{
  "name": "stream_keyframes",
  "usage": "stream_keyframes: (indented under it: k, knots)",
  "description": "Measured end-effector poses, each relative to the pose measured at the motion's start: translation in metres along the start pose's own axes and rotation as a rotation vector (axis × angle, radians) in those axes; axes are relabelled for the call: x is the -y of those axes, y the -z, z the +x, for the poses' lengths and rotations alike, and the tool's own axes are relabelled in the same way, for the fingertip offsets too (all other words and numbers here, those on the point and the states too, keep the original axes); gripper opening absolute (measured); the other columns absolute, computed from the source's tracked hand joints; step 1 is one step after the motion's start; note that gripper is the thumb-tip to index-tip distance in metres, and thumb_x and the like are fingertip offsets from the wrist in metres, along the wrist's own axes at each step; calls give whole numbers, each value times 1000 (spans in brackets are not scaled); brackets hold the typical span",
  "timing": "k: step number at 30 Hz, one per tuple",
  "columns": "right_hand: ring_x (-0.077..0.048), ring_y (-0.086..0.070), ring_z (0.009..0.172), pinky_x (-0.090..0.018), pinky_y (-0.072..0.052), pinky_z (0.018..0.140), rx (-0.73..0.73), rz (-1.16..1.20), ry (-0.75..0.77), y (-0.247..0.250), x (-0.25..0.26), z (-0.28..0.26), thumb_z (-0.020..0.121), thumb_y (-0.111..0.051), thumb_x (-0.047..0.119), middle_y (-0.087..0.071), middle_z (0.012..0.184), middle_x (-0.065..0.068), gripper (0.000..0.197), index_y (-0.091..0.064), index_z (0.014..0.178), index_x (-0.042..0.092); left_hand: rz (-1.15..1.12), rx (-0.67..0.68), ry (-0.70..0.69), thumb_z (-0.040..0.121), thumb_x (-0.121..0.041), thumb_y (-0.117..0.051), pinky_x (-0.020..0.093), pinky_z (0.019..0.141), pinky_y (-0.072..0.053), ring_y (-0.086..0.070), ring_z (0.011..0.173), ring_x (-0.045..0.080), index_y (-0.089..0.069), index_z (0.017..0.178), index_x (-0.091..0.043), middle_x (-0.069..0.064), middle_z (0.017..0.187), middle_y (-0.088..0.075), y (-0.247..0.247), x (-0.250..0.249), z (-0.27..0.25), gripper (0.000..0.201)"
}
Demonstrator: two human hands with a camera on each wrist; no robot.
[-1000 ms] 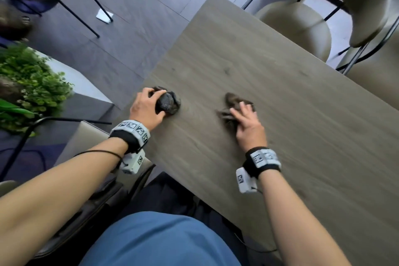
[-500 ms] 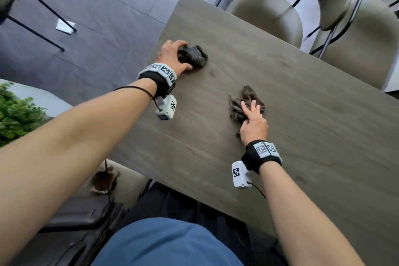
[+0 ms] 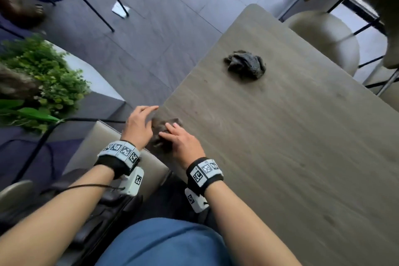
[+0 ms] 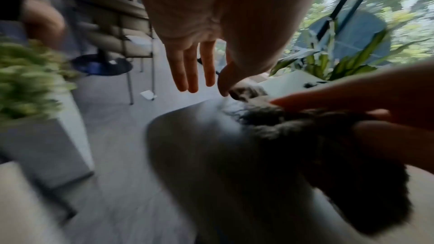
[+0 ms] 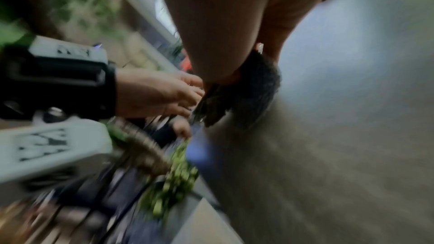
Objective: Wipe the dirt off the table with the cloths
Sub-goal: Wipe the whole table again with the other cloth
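Note:
On the grey wooden table (image 3: 280, 147), my right hand (image 3: 181, 140) presses a dark crumpled cloth (image 3: 159, 124) flat at the near left edge, fingers stretched over it. My left hand (image 3: 140, 121) hovers just off that edge beside this cloth, fingers straight and spread, holding nothing. The left wrist view shows the left hand (image 4: 195, 66) empty above the table's rim, with the cloth (image 4: 305, 136) under the right hand's fingers (image 4: 352, 96). In the blurred right wrist view the cloth (image 5: 256, 88) sits under my palm. A second dark cloth (image 3: 245, 67) lies alone farther up the table.
Beige chairs (image 3: 323, 36) stand along the table's far right side. A planter with green plants (image 3: 38, 75) is on the left, and a chair seat (image 3: 103, 147) with a dark bag (image 3: 97, 211) sits close by my left arm. A white paper (image 3: 121, 8) lies on the floor.
My left hand let go of its cloth, left it far up the table and drew back to the near edge. My right hand slid its cloth left to that edge.

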State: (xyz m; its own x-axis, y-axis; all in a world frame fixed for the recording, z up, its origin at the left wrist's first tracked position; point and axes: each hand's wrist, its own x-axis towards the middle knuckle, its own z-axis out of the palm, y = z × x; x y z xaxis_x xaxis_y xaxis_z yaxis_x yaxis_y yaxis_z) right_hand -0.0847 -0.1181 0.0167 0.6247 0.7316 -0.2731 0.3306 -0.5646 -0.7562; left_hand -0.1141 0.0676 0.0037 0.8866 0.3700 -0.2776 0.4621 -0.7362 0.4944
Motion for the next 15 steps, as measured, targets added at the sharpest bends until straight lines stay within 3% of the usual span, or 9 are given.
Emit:
stream_keyframes:
  k: [1,3,6,8,12,15]
  knots:
    - [-26,-37,139,-43,-43,104,68,-21,42,-5,3,4,85,-51,4,-46,147,-3,47,-63,127,20,-9,6,41,82,6,-66,40,104,-47,-61,113,31,-66,131,-18,10,123,-61,3,15,-18,54]
    - [-26,-41,137,-44,-46,103,24,-35,70,-2,-5,13,83,-52,1,-50,144,-4,47,-66,124,20,-29,36,99,79,-1,-77,36,102,-46,-62,111,28,-65,132,-20,7,122,-62,5,37,-46,57]
    - [-29,-49,131,-38,-44,105,-290,-41,-52,32,-44,33,73,-48,-9,-57,137,-7,57,-69,119,18,-97,35,130,77,-8,-83,31,93,-49,-65,96,23,-65,132,-23,1,113,-64,-1,49,-64,59]
    - [-30,-47,133,-36,-39,109,-439,-73,-182,70,-72,52,75,-44,-6,-55,139,-10,58,-67,122,17,-157,-19,136,79,-9,-82,36,87,-55,-65,87,22,-68,128,-23,0,104,-64,-9,49,-65,53]
    - [-30,-24,145,-40,-23,118,-356,-297,-334,96,-94,82,80,-43,-6,-30,157,-8,68,-48,142,22,-204,-100,191,84,-15,-77,38,84,-57,-67,84,19,-73,117,-25,1,100,-68,-13,40,-49,34]
    - [-32,-23,145,-44,-22,118,-310,-350,-223,52,-71,72,80,-45,-9,-28,157,-10,70,-48,142,21,-233,-82,168,88,-10,-69,37,87,-56,-67,84,18,-73,114,-24,2,98,-69,-10,32,-34,29]
